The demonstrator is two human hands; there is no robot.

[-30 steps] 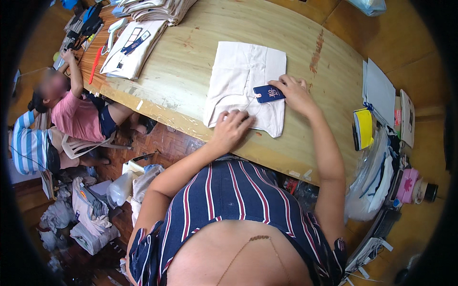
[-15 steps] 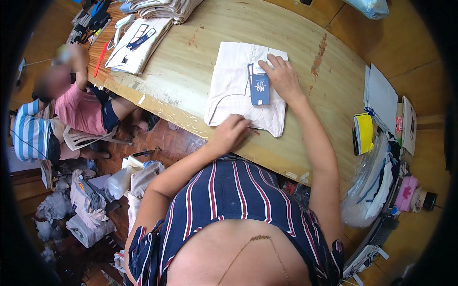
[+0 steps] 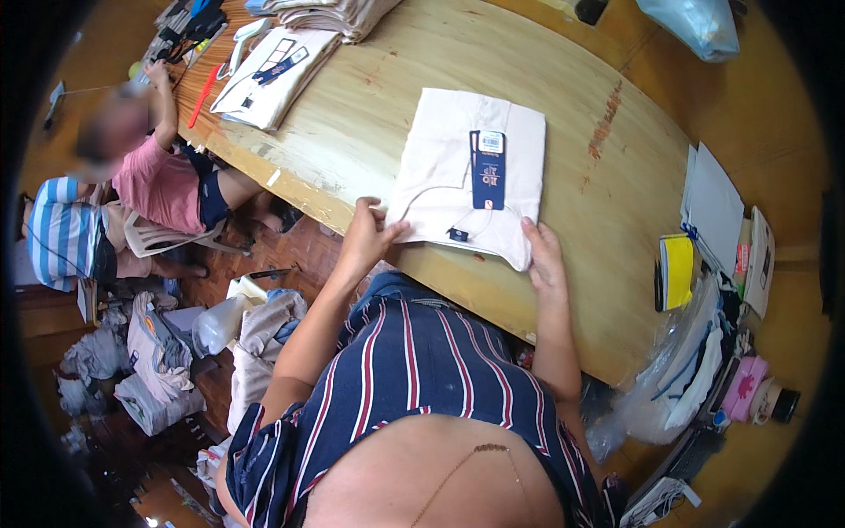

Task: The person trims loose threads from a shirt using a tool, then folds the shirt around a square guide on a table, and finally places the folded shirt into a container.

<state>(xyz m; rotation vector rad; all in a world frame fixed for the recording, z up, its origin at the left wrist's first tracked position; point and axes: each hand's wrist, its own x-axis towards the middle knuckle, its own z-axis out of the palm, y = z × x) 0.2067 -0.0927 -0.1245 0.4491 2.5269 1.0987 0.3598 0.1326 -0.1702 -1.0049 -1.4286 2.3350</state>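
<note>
Nearest me, my striped top is facing the near edge of the surface, which is running slantwise from upper left to lower right. The folded garment, pale cream, is lying flat just inside that edge, leaving only a narrow strip of wood there.

At its near left corner, I am resting the thumb of my left hand; the fingers are standing apart from the thumb, loosely bent. At the near right corner, I am laying the thumb of my right hand along the side, with the fingers partly bent; whether they are gripping the fabric, I cannot tell.

To the garment's right, bare wood is stretching widely, giving room for moving; beyond its far edge, more is extending. On the left, a gap is separating it from another folded garment.

The garment's long axis is running away from me, its far end leaning slightly right. On top, a navy tag is lying lengthwise nearly along that axis, its white label facing up at the far end. A small dark tag is lying near the near edge.

Farthest off, a stack of folded garments is standing at the upper left.
</note>
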